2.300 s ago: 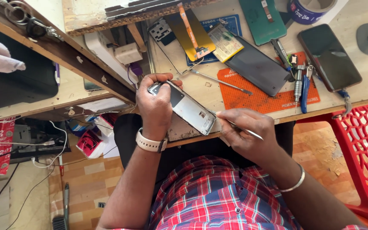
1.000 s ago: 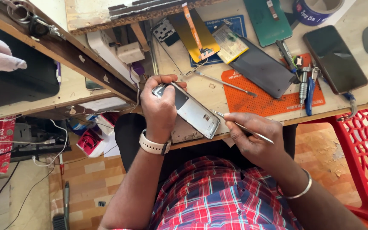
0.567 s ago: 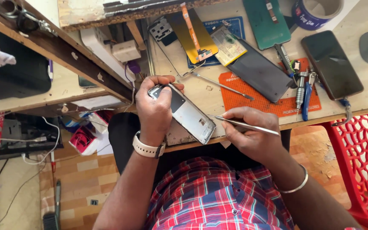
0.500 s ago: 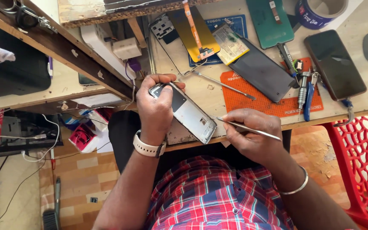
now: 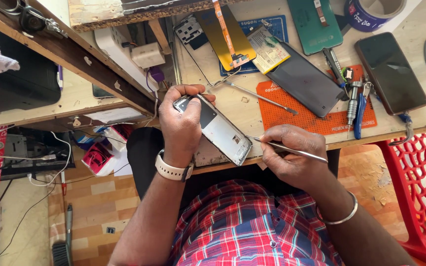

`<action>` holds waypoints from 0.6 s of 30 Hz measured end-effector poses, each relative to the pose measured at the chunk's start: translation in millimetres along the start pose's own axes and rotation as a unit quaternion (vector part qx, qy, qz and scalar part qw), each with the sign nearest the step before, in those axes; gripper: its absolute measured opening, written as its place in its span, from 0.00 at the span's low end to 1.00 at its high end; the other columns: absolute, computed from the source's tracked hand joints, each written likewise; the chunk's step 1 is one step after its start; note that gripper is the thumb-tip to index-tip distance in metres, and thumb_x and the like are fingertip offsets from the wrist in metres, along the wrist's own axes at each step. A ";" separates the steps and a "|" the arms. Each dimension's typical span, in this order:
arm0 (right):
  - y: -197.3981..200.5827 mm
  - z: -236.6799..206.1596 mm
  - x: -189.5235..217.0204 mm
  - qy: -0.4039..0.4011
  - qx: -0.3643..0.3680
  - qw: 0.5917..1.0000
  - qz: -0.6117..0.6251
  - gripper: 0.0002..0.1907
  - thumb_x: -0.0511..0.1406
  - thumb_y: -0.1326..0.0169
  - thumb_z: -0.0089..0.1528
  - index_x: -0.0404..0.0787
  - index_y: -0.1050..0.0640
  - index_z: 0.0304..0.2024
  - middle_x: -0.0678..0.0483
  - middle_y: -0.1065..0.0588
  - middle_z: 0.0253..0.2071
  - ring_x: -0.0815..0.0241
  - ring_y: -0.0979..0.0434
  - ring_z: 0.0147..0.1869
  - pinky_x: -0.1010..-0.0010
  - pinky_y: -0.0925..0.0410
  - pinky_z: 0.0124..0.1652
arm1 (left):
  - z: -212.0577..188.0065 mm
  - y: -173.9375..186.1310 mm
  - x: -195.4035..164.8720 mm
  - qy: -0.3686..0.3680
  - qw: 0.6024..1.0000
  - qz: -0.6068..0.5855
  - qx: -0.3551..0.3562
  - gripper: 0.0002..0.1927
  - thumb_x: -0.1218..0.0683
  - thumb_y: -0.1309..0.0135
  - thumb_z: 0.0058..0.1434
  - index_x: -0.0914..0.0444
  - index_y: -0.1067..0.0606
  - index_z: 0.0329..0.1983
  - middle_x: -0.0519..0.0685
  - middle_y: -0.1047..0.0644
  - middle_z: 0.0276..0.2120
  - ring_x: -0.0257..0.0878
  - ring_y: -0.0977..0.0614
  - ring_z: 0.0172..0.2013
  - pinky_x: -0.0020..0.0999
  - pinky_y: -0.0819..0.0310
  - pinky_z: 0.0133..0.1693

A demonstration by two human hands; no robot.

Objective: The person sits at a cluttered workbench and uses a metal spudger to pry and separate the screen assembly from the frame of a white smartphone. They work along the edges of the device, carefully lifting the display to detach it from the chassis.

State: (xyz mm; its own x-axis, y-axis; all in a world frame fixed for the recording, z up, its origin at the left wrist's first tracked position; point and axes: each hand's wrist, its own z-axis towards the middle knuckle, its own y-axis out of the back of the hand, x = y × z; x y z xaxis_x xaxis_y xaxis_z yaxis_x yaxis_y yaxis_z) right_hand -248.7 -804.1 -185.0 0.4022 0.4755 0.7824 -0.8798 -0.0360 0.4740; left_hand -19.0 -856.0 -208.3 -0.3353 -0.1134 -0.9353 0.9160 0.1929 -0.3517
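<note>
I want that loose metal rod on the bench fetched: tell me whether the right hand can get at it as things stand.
Probably yes, but not freely: the metal rod lies bare on the bench just beyond the right hand, with nothing between. That hand already grips a thin metal tool.

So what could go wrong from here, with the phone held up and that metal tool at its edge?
1. The left hand holds the phone frame at the bench edge, above the lap; a loose grip could drop it.
2. The right hand aims a thin metal tool at the frame's lower end; a slip might scratch it or jab the left hand.
3. A dark phone lies near the edge and could get knocked off.
</note>
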 end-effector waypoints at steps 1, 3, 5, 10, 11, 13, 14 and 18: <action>-1.0 0.5 0.3 -0.001 -0.001 1.000 0.002 0.06 0.27 0.37 0.58 0.34 0.19 0.38 0.50 0.19 0.36 0.64 0.17 0.36 0.76 0.25 0.36 | 0.2 -0.1 0.0 0.000 1.000 0.000 -0.001 0.08 0.69 0.57 0.64 0.70 0.31 0.44 0.57 0.22 0.46 0.43 0.15 0.43 0.36 0.17 0.48; -3.6 1.3 1.5 -0.004 -0.004 1.000 0.006 0.06 0.27 0.37 0.58 0.34 0.19 0.38 0.50 0.19 0.37 0.65 0.17 0.37 0.76 0.25 0.36 | 0.1 -0.6 -0.2 -0.001 1.000 0.001 0.001 0.08 0.69 0.57 0.63 0.70 0.30 0.44 0.57 0.22 0.46 0.43 0.15 0.43 0.36 0.17 0.48; -6.7 2.4 3.0 0.004 -0.010 1.000 -0.007 0.06 0.27 0.37 0.58 0.34 0.20 0.38 0.49 0.19 0.36 0.64 0.16 0.36 0.76 0.25 0.35 | -0.3 -0.7 -1.1 -0.004 1.000 0.004 0.004 0.08 0.69 0.57 0.63 0.71 0.30 0.44 0.57 0.22 0.46 0.44 0.15 0.43 0.36 0.18 0.48; -12.2 5.9 5.6 -0.024 -0.002 1.000 0.015 0.07 0.26 0.37 0.59 0.34 0.19 0.39 0.49 0.18 0.36 0.62 0.16 0.33 0.75 0.25 0.32 | -0.6 -1.7 -2.8 -0.001 1.000 0.015 0.001 0.08 0.69 0.57 0.63 0.70 0.30 0.44 0.57 0.22 0.45 0.43 0.15 0.43 0.36 0.17 0.48; -13.5 6.8 5.5 0.017 -0.010 1.000 0.005 0.07 0.26 0.37 0.59 0.34 0.20 0.40 0.48 0.19 0.38 0.61 0.15 0.37 0.74 0.24 0.36 | -0.5 -1.6 -3.1 -0.001 1.000 0.019 0.002 0.08 0.68 0.57 0.63 0.70 0.30 0.44 0.57 0.22 0.45 0.43 0.15 0.43 0.36 0.17 0.48; -14.8 7.5 5.2 0.064 -0.021 0.998 -0.011 0.08 0.25 0.37 0.60 0.34 0.21 0.41 0.47 0.19 0.39 0.58 0.15 0.41 0.73 0.24 0.40 | -0.1 -1.7 -3.0 0.003 1.000 0.011 0.002 0.08 0.68 0.57 0.63 0.70 0.30 0.44 0.57 0.22 0.45 0.43 0.15 0.43 0.36 0.17 0.47; -15.2 7.5 4.9 0.070 -0.023 0.997 -0.016 0.08 0.25 0.37 0.60 0.34 0.21 0.41 0.47 0.20 0.39 0.58 0.15 0.42 0.73 0.24 0.40 | 0.1 -1.7 -2.8 0.005 1.000 0.007 0.002 0.08 0.68 0.57 0.63 0.70 0.30 0.44 0.57 0.22 0.45 0.43 0.15 0.43 0.36 0.17 0.47; -13.5 4.8 3.7 0.072 -0.021 0.997 -0.017 0.08 0.25 0.38 0.59 0.34 0.21 0.41 0.47 0.20 0.38 0.59 0.15 0.40 0.73 0.24 0.39 | -1.0 -1.4 -1.8 0.000 1.000 0.012 -0.002 0.08 0.68 0.57 0.63 0.71 0.30 0.44 0.58 0.22 0.46 0.44 0.15 0.44 0.36 0.17 0.48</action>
State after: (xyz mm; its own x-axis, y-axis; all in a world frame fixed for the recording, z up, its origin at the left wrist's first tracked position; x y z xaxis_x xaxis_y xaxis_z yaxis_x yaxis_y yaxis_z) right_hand -234.1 -806.1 -186.6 0.3936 0.5971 0.6989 -0.8777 0.0181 0.4789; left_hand -19.9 -855.2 -206.2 -0.3141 -0.1083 -0.9432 0.9225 0.2000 -0.3301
